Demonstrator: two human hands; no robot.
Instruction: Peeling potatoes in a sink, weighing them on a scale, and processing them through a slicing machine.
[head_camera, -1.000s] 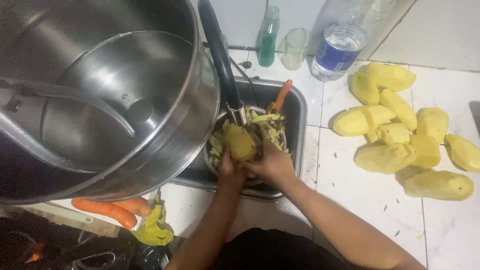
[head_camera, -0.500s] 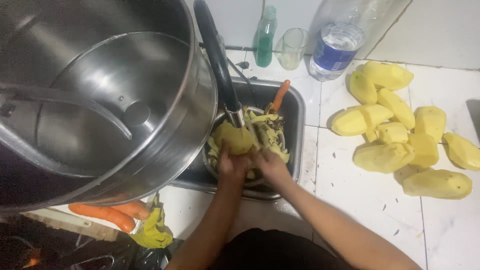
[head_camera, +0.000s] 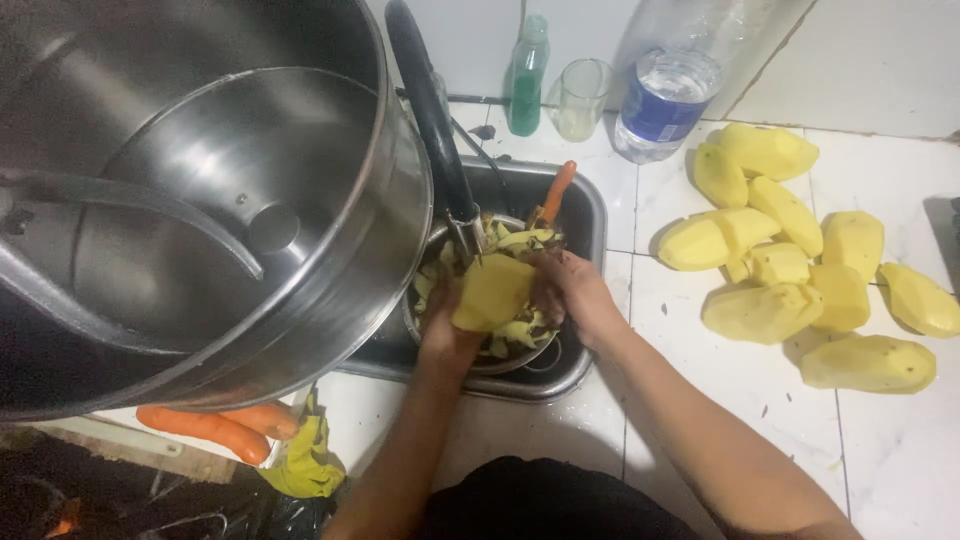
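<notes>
the left hand (head_camera: 445, 335) is closed around a yellow, mostly peeled potato (head_camera: 492, 292), holding it over the sink (head_camera: 588, 215). the right hand (head_camera: 570, 290) is curled against the potato's right side with fingers together; it seems to grip a peeler, but the tool is hidden, so i cannot tell for sure. under both hands sits a metal bowl (head_camera: 480, 362) heaped with yellow peelings (head_camera: 520, 240), and a black faucet (head_camera: 430, 110) comes down just behind the potato. a carrot (head_camera: 556, 190) leans at the back of the sink.

to the right, on the white tiled counter (head_camera: 700, 400), lies a pile of peeled potatoes (head_camera: 790, 270), well apart from the hands. judging by that pile and the full bowl, most peeling looks done, with this potato nearly bare. no unpeeled potatoes show. two carrots (head_camera: 215, 428) lie unpeeled at lower left, beside a yellow cloth (head_camera: 305, 462), under a big steel pot (head_camera: 200, 200). a green bottle (head_camera: 527, 75), a glass (head_camera: 580, 98) and a water bottle (head_camera: 665, 90) stand behind.
</notes>
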